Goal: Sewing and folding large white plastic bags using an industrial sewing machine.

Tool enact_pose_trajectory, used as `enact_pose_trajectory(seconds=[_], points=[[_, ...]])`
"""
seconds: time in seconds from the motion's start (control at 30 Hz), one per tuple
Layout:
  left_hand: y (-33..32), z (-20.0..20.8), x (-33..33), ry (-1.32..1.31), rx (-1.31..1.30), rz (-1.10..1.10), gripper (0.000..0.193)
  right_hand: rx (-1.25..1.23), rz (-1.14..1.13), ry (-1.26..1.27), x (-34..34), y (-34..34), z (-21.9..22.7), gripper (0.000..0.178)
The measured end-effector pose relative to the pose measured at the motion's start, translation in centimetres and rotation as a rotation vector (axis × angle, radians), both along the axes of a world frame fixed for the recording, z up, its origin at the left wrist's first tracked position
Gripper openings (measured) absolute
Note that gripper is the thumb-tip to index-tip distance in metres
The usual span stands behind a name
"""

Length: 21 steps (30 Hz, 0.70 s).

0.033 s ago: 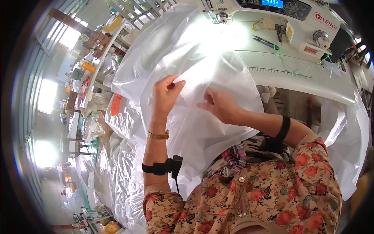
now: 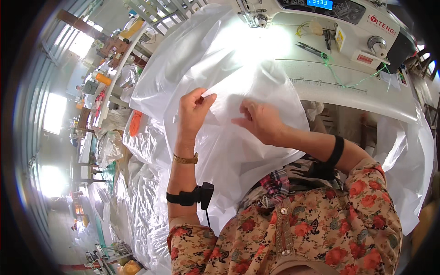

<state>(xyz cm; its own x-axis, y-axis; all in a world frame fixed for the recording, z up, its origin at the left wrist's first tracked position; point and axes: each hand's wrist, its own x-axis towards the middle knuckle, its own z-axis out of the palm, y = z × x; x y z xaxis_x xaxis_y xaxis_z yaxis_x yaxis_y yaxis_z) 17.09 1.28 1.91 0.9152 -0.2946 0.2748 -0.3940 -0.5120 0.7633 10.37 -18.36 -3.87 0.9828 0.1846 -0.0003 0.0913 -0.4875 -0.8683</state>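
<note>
A large sheet of thin white woven fabric [image 2: 220, 151] spreads over the sewing table and hangs down across my lap. My left hand [image 2: 195, 110] is closed, thumb against fingers, pinching a fold of this sheet. Just right of it, my right hand [image 2: 262, 121] hovers over the fabric. Its fingers are loosely curled and the thumb stands apart from them, with nothing visible between. Beyond both hands, a white sewing machine [image 2: 316, 23] stands with its needle area [image 2: 261, 20] brightly lit, and glare washes out the cloth beneath.
Dark thread snips [image 2: 311, 49] lie right of the needle, near a tangled green thread [image 2: 341, 82]. A ruler scale [image 2: 327, 86] runs along the table's front part. More white sheeting [image 2: 403, 160] hangs at the right. Crumpled shiny sheeting [image 2: 142, 206] is heaped at the left.
My right hand's fingers have shifted very slightly above the fabric. My left hand keeps the same pinch, and the sheet looks almost unchanged.
</note>
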Motion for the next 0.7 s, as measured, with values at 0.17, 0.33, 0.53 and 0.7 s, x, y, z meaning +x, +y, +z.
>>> enact_pose_trajectory(seconds=[0.17, 0.33, 0.53, 0.7], points=[[-1.3, 0.8, 0.2, 0.081, -0.176, -0.025, 0.016, -0.608, 0.162, -0.521, 3.3, -1.5, 3.4, 0.032], [-2.9, 2.8, 0.0, -0.029, -0.109, -0.024, 0.018, -0.722, 0.469, -0.244, 6.8, -2.5, 6.0, 0.028], [-2.0, 2.2, -1.0, -0.018, -0.015, -0.102, 0.020, -0.320, 0.603, -0.179, 1.4, -1.5, 2.7, 0.024], [-2.0, -2.3, -3.4, 0.278, -0.002, -0.181, 0.018, -0.245, 0.521, -0.279, -5.1, -1.3, 2.1, 0.020]])
